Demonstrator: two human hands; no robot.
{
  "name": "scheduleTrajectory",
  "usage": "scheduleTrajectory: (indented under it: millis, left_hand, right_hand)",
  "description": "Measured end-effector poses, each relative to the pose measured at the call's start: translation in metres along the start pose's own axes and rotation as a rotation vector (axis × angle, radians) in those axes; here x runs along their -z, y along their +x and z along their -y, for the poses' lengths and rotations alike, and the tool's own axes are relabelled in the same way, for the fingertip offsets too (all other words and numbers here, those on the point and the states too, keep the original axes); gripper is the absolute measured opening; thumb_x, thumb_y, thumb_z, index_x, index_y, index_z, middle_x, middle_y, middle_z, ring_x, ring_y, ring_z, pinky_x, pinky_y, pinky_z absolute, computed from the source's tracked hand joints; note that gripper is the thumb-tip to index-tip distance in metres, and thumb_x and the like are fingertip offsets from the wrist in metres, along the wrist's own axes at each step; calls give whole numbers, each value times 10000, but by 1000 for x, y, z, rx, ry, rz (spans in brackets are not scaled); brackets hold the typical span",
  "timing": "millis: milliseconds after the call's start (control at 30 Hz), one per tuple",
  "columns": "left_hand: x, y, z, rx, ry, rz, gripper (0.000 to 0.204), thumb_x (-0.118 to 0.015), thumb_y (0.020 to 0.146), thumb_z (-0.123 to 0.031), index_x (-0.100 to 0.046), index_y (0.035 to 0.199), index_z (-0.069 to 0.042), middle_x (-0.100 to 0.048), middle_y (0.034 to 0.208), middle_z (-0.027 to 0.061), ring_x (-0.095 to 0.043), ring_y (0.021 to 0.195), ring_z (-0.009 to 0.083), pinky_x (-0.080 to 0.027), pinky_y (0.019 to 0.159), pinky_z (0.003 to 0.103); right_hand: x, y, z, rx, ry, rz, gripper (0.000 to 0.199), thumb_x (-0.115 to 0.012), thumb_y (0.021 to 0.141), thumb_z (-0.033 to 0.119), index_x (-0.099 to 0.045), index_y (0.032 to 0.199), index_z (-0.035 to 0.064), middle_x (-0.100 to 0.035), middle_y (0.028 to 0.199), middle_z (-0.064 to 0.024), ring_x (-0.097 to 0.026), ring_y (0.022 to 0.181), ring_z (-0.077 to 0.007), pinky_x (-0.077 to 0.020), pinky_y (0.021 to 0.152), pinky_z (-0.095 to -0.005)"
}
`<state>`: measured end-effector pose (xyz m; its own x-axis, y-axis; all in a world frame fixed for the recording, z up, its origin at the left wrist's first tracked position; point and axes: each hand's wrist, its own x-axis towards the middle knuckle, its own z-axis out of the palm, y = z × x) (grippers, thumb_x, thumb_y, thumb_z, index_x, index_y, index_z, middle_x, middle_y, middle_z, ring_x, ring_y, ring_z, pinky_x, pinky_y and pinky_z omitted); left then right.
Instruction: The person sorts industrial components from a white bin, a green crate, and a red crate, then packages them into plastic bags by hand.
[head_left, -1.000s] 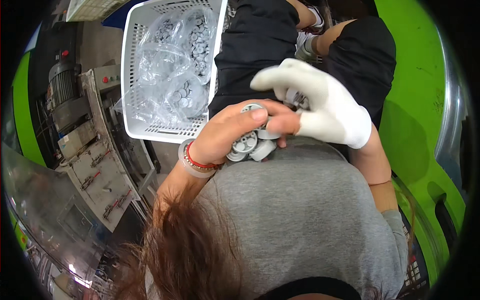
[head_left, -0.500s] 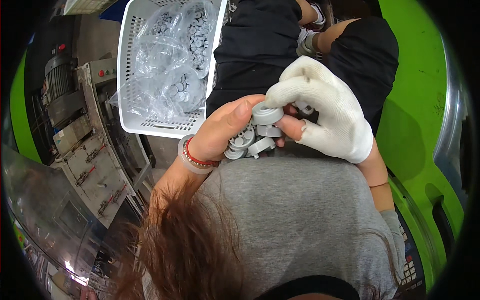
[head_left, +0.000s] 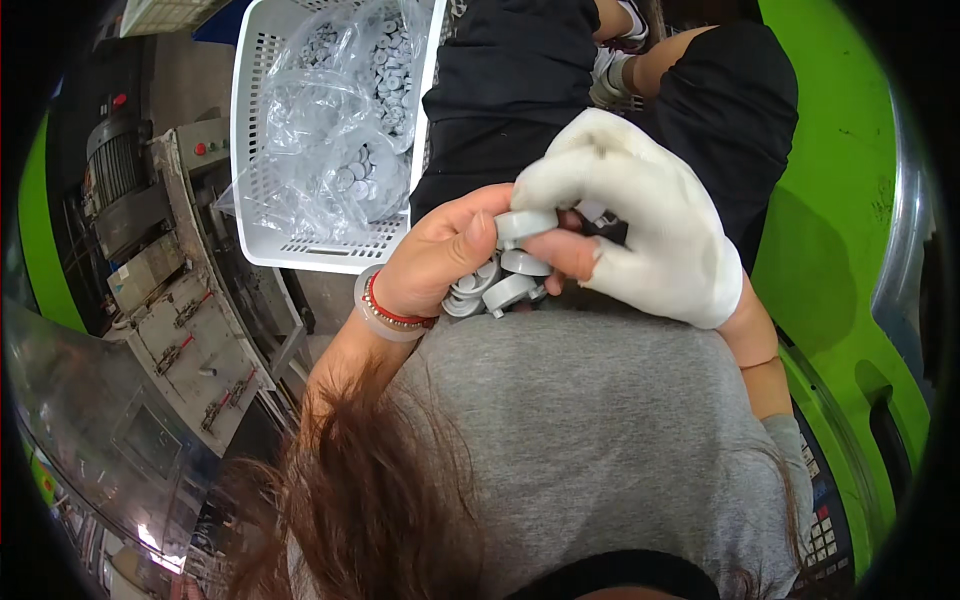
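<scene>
My bare left hand [head_left: 425,262] is curled around several grey round plastic parts [head_left: 508,292], gathered close to my grey shirt. My right hand [head_left: 655,225] wears a white knit glove with bare fingertips showing. Its thumb and a gloved finger pinch one grey round plastic part [head_left: 525,227], a short cap-like disc, at the top of the bunch. That part lies beside my left thumb. A small whitish piece [head_left: 597,213] shows through the gap under my right fingers; I cannot make out what it is. The left fingertips are mostly hidden.
A white slotted plastic basket [head_left: 330,252] stands at the far left, with clear plastic bags [head_left: 300,110] of small grey parts in it. Machinery with a motor [head_left: 118,170] is on the left. A green machine panel [head_left: 835,200] rises at the right, close to my right arm.
The pinched part has tilted so that its side now shows more than its ringed face. It and my right fingertips have shifted slightly left.
</scene>
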<state>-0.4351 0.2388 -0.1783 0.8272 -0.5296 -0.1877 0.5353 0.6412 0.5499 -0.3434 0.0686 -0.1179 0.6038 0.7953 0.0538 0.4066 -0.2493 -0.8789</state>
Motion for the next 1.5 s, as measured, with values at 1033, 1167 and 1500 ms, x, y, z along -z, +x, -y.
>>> scheduleTrajectory:
  millis: [1033,1167,1500]
  left_hand:
    - [-7,-1,1,-58,-179,-69,462,-505,872,-228,-335,1258,-40,-538,1060,215,-577,843,238,-485,612,289]
    - [-3,-1,-1,-19,-143,-68,519,-535,857,-245,-301,1276,-48,-539,1058,212,-579,849,239,-499,623,297]
    - [-7,-1,-2,-40,-32,-42,510,-482,898,-117,-265,1347,-10,-522,1158,146,-546,1025,202,-441,880,316]
  right_hand:
    - [5,-6,-44,-352,1494,189,479,-567,811,387,-489,1049,-22,-500,946,-149,-540,712,-182,-411,436,-206]
    - [-1,-9,-39,-226,847,109,338,-728,705,254,-441,757,83,-509,791,-53,-482,643,-99,-360,475,-201]
    - [8,-5,-10,117,-200,96,292,-726,626,116,-648,907,96,-539,677,-32,-543,575,-195,-432,519,-294]
